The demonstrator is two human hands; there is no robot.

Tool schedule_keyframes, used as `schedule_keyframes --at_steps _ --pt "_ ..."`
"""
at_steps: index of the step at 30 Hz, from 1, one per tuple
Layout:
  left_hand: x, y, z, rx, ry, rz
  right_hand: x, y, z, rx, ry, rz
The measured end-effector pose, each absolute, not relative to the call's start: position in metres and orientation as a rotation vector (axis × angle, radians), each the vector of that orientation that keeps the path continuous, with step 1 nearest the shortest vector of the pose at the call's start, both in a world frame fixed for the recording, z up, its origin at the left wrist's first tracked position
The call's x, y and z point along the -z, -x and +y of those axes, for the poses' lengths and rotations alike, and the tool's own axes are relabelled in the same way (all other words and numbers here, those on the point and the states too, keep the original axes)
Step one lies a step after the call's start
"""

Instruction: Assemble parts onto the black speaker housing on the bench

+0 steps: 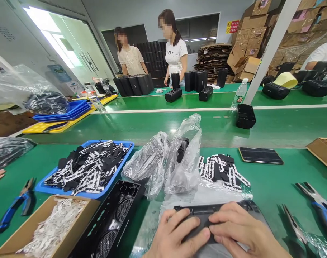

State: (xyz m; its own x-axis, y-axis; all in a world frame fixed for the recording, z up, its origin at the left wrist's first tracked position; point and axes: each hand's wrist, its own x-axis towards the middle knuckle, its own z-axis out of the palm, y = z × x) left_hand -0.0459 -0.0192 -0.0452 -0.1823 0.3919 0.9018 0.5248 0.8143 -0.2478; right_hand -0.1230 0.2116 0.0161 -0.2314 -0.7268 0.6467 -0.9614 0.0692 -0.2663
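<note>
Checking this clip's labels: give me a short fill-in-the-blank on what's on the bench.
1. Both hands, left hand and right hand, press on a ____ speaker housing.
2. The black-and-white pads lie in a ____ tray.
3. The cardboard box stands on the ____ bench.

Missing: black; blue; green

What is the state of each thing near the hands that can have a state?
left hand: pressing on the black housing, fingers flat
right hand: pressing on the same housing
black housing: lying flat under both hands
blue tray: full of black and white pads
cardboard box: open, holding white scraps
blue pliers: lying on the table, unheld
plastic bags: crumpled, standing open
</note>
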Motion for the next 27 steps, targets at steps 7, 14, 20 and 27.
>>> schedule_keyframes --at_steps 7,14,20,27 --pt "0.037 0.043 -0.017 0.143 0.647 -1.859 0.000 0.123 0.232 -0.858 -1.392 -1.940" --pt "0.018 0.026 -0.001 0.264 0.625 -1.959 -0.002 0.113 0.233 -0.978 -1.350 -1.789" --pt "-0.020 0.038 0.024 0.575 0.827 -2.292 0.005 0.107 0.243 -0.871 -1.258 -1.911" --pt "-0.029 0.055 0.023 0.713 0.829 -2.670 0.021 0.112 0.251 -1.088 -1.108 -1.845"
